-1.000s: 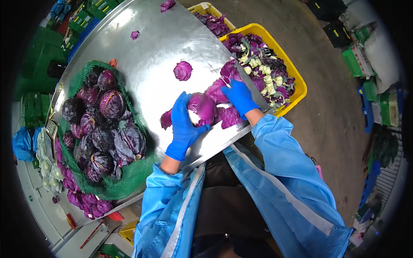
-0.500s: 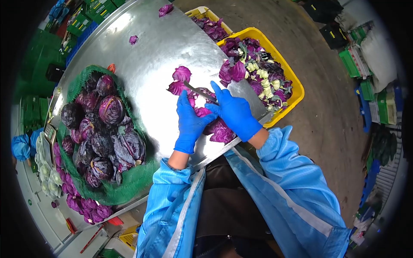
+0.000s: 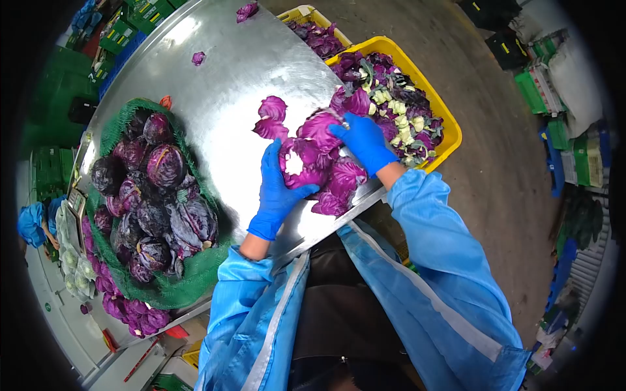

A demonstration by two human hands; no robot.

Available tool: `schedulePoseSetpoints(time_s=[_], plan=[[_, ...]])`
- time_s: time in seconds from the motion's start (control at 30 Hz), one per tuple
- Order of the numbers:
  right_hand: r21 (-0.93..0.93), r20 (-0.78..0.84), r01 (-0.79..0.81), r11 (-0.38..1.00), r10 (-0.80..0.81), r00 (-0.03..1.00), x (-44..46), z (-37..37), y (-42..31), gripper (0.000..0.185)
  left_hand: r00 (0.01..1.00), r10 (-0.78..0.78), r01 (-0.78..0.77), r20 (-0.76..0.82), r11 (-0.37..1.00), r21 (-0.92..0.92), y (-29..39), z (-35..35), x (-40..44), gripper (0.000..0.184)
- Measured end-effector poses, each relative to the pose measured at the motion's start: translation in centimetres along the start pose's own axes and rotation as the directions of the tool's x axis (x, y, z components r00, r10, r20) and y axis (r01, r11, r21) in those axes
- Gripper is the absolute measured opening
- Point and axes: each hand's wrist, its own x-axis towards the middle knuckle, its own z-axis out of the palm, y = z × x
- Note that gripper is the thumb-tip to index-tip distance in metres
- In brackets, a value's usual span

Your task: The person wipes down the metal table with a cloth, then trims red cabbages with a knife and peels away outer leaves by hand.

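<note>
Beyond the right edge of the counter (image 3: 225, 88), a yellow crate (image 3: 451, 135) holds purple leaves (image 3: 412, 94) and pale trimmings (image 3: 401, 118); by the left edge, a green net bag (image 3: 176, 288) bears whole cabbages (image 3: 165, 165). Toward the near right corner, the left hand (image 3: 276, 197) cups a purple cabbage (image 3: 306, 171); the right hand (image 3: 368, 142) pinches a leaf (image 3: 318, 131) beside it. Bare metal stretches between bag and cabbage.

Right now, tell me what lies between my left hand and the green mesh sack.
Only bare, shiny metal tabletop lies between your left hand and the green mesh sack, as the head view shows.
</note>
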Motion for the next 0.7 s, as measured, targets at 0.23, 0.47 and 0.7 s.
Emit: schedulePoseSetpoints(time_s=[0.23, 0.47, 0.7], plan=[[-0.215, -0.005, -0.057, 0.975, 0.057, 0.998, -3.7, -1.6, -2.8, 0.060, 0.982, -0.052, 0.040, 0.181, 0.997, 0.067, 1.0, -1.0, 1.6, 0.120], [-0.014, 0.223, 0.353, 0.936, -0.341, 0.913, -5.1, -0.1, -5.1, 0.063, 0.962, -0.275, 0.274, -0.002, 0.959, 0.078, 0.9, 1.4, 2.4, 0.120], [-0.050, 0.144, 0.240, 0.970, -0.231, 0.962, -0.4, -1.2, -6.7, 0.054, 0.998, -0.039, 0.028, 0.042, 0.969, 0.245, 2.7, 1.3, 1.3, 0.121]])
